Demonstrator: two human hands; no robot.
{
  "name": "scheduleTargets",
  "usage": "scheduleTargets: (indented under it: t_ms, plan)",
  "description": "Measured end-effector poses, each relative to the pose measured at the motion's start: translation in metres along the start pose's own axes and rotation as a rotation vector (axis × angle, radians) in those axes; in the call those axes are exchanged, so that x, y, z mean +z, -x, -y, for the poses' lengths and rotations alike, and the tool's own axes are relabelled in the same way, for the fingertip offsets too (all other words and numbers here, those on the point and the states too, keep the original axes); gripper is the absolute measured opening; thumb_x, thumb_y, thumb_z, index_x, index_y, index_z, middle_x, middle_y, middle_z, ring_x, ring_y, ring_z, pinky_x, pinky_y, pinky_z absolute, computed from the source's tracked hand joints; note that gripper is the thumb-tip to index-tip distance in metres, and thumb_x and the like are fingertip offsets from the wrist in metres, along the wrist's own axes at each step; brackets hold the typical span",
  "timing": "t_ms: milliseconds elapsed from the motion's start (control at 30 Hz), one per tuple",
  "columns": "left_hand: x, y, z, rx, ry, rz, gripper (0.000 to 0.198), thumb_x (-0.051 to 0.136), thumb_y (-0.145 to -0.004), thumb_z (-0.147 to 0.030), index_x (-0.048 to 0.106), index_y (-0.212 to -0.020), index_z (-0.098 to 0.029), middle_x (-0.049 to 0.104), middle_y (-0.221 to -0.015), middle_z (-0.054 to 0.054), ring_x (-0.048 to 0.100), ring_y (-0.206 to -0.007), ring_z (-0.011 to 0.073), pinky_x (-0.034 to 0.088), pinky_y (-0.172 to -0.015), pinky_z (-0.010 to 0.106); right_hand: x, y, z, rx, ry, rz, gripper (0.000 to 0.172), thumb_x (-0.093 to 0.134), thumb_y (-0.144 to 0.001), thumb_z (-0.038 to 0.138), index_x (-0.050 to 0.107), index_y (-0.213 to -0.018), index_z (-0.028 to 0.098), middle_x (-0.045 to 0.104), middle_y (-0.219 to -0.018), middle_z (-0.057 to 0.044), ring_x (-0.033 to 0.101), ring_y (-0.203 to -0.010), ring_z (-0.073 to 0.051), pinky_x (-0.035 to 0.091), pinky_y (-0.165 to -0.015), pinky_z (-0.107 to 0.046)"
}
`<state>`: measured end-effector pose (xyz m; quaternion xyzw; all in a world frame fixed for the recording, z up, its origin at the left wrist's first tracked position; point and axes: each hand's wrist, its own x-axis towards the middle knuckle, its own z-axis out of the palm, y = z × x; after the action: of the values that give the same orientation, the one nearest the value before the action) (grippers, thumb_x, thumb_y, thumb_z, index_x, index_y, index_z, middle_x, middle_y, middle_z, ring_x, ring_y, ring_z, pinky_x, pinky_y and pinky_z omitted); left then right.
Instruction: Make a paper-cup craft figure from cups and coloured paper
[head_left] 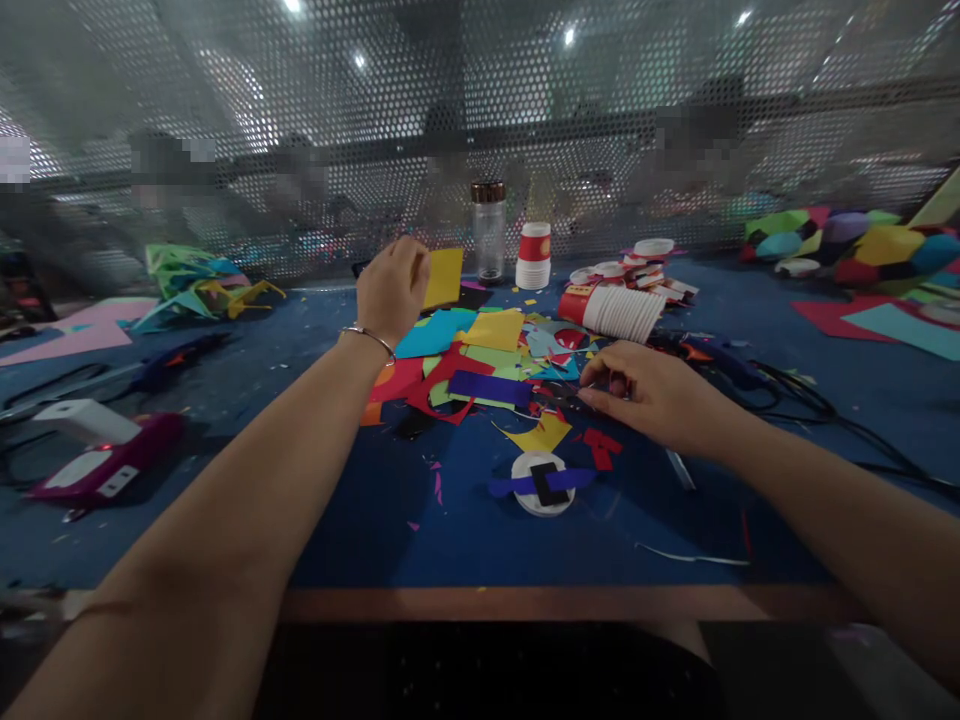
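My left hand (394,290), with a bracelet at the wrist, is closed on a sheet of yellow paper (444,278) that stands tilted beside its fingers. Below it spreads a pile of coloured paper scraps, including a blue sheet (427,335) and a purple strip (489,388). At the pile's right side, my right hand (637,390) hovers low with curled fingers, a gap showing between thumb and forefinger. Dark small pieces near its fingertips are too unclear to name. Nearer to me lies a white paper disc (541,502) with a purple strip and a black piece across it.
A glass bottle (490,235) and upright paper cups (533,258) stand at the back by a perforated screen (420,120). Stacked cups (615,312) lie sideways. Glue guns (720,362) with cables lie at both sides; a magenta power strip (112,470) sits left.
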<state>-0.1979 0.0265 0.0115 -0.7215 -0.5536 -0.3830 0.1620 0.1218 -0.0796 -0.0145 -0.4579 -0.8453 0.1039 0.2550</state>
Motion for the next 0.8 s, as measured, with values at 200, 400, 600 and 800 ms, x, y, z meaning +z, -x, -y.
scheduleTargets:
  t_ms: [200, 400, 600, 800]
  plan:
    - [0.004, -0.002, -0.052, 0.042, 0.542, 0.081, 0.01, 0.056, -0.097, -0.017, 0.061, -0.089, -0.021, 0.068, -0.08, -0.001, 0.062, -0.068, 0.012, 0.048, -0.06, 0.023, -0.002, 0.001, 0.006, 0.106, -0.164, -0.145, 0.029, 0.062, -0.09, 0.05, 0.066, -0.095, 0.021, 0.066, -0.079, -0.005, 0.056, -0.064, -0.018, 0.045, -0.059, -0.032]
    - [0.002, 0.015, -0.098, -0.006, 0.895, 0.354, 0.01, 0.057, -0.098, -0.017, 0.059, -0.088, -0.02, 0.07, -0.08, 0.0, 0.064, -0.062, 0.0113, 0.05, -0.054, 0.022, -0.007, 0.002, 0.01, 0.181, -0.306, -0.286, 0.036, 0.064, -0.091, 0.054, 0.066, -0.104, 0.021, 0.069, -0.089, -0.007, 0.062, -0.072, -0.019, 0.048, -0.062, -0.031]
    - [0.002, 0.025, -0.112, -0.034, 0.947, 0.414, 0.004, 0.056, -0.101, -0.02, 0.059, -0.099, -0.021, 0.072, -0.085, 0.001, 0.069, -0.067, 0.0133, 0.053, -0.057, 0.024, -0.012, 0.0, 0.016, 0.227, -0.376, -0.232, 0.033, 0.073, -0.085, 0.053, 0.063, -0.078, 0.023, 0.056, -0.061, 0.002, 0.045, -0.052, -0.012, 0.036, -0.05, -0.028]
    - [-0.027, 0.036, -0.102, -0.011, 0.595, 0.556, 0.022, 0.071, -0.092, -0.038, 0.06, -0.101, -0.021, 0.073, -0.083, 0.004, 0.07, -0.074, 0.0194, 0.052, -0.067, 0.031, -0.011, 0.0, 0.013, 0.358, -0.579, -0.339, 0.032, 0.079, -0.08, 0.049, 0.06, -0.073, 0.024, 0.048, -0.054, 0.005, 0.04, -0.046, -0.01, 0.031, -0.045, -0.027]
